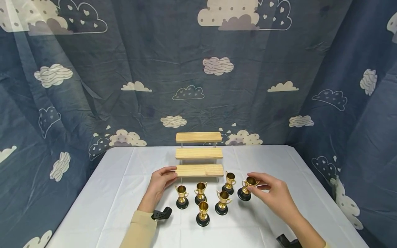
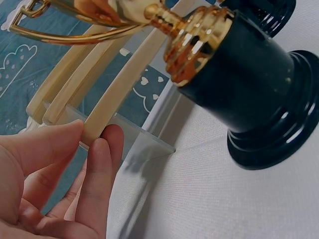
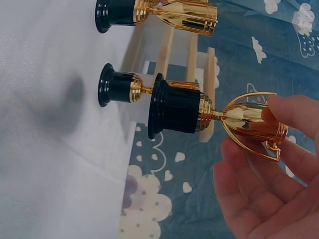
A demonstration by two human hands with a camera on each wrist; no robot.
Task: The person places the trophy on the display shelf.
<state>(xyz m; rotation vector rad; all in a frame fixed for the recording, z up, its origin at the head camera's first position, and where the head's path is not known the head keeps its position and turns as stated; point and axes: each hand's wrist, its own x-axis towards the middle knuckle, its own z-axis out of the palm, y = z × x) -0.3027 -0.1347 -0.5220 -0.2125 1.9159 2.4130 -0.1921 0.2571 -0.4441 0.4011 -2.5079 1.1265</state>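
My right hand (image 1: 274, 193) pinches a small gold trophy cup (image 1: 249, 182) on a black base by its bowl. In the right wrist view this trophy (image 3: 174, 109) is upright relative to the table, its base raised off the cloth. My left hand (image 1: 159, 184) pinches the left end of the lowest wooden shelf (image 1: 198, 170) of a three-step display stand; in the left wrist view thumb and fingertips (image 2: 99, 154) meet at that board's end. Several matching trophies (image 1: 222, 203) stand on the table in front of the stand, one (image 2: 249, 74) looming close in the left wrist view.
A white cloth covers the table (image 1: 124, 186). Above the lowest shelf rise the middle board (image 1: 199, 153) and the top board (image 1: 198, 137), on clear supports. Behind and at both sides hangs a dark blue curtain (image 1: 161, 69) with a cloud print.
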